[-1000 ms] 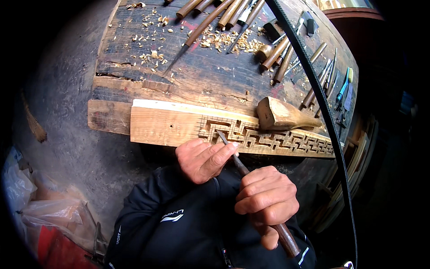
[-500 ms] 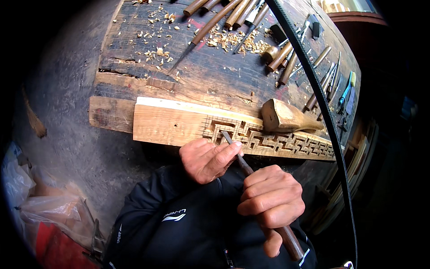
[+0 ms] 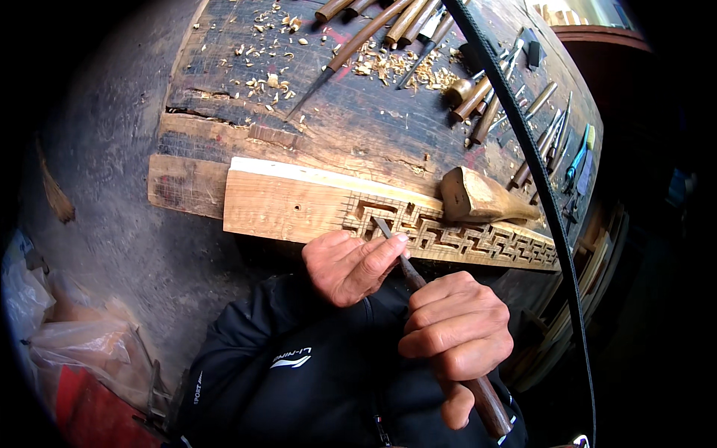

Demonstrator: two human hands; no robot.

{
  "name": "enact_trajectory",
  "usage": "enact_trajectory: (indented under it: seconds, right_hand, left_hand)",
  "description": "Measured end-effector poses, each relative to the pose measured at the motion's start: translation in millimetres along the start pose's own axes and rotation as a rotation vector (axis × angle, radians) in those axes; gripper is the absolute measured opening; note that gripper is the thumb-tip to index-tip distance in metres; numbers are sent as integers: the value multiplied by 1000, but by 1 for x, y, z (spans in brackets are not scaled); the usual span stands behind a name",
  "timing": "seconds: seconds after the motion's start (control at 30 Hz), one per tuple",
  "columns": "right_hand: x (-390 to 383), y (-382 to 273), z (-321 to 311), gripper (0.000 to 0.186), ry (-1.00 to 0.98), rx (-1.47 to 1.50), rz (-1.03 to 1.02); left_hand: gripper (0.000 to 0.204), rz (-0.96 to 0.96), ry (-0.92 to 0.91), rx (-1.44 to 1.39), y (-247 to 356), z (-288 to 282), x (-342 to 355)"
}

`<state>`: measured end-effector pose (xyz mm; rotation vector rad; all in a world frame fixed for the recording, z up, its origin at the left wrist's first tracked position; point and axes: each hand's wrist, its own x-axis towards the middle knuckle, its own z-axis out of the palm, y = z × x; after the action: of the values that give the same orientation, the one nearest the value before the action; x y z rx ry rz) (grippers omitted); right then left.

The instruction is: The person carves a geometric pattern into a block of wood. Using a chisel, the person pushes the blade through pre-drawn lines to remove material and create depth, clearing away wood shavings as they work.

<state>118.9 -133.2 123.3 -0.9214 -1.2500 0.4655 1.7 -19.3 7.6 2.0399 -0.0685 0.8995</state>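
Note:
My left hand (image 3: 349, 270) pinches a steel chisel (image 3: 385, 228) low on its blade, with the tip resting in the carved fretwork of a pale wooden board (image 3: 265, 201). Behind it, my right hand (image 3: 455, 328) is wrapped round the chisel's dark wooden handle (image 3: 488, 405). The board lies along the bench's front edge; its right part has a cut geometric pattern with pencilled grid lines, and its left part is plain with a small hole. A wooden mallet (image 3: 482, 198) lies on the board's back edge, right of the chisel tip.
The worn bench (image 3: 373, 131) carries several wood-handled chisels (image 3: 355, 41), shavings (image 3: 373, 67) and a brush (image 3: 576, 160). A black strap (image 3: 523, 127) crosses the right of the view. Plastic sheeting (image 3: 89, 340) lies at lower left, a broom (image 3: 56, 194) at left, planks (image 3: 594, 269) at right.
The whole view has shifted slightly, with bench, board and hands appearing a little farther right. The chisel tip stays in about the same part of the pattern, and both grips are unchanged.

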Motion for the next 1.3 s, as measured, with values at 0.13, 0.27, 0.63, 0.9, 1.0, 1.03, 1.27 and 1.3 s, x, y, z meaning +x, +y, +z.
enact_trajectory:
  seconds: [0.13,0.27,0.63,0.9,1.0,1.03,1.27,1.3]
  right_hand:
    - [10,3,1,66,3,35,49]
    - [24,12,0,60,-15,19,66]
    - [25,4,-6,49,160,4,206]
    - [0,0,12,44,-126,-158,11]
    - [-9,0,11,45,-116,-102,-11]
    - [-9,-2,9,44,-118,-95,-13]
    - [-9,-1,5,53,-102,-37,-26]
    - [-8,0,4,53,-103,-20,-23]
  left_hand:
    - [40,-22,17,6,0,1,-2]
    - [51,-9,29,-26,-2,3,-3]
    - [53,-37,-24,-17,1,3,-2]
    - [57,116,-84,-7,-7,-8,-4]
    - [47,80,-105,29,-6,-7,-16]
    - [51,95,-83,36,-5,-5,-14]
    - [52,94,-91,34,-7,-4,-21]
    - [52,96,-72,36,-8,-3,-22]
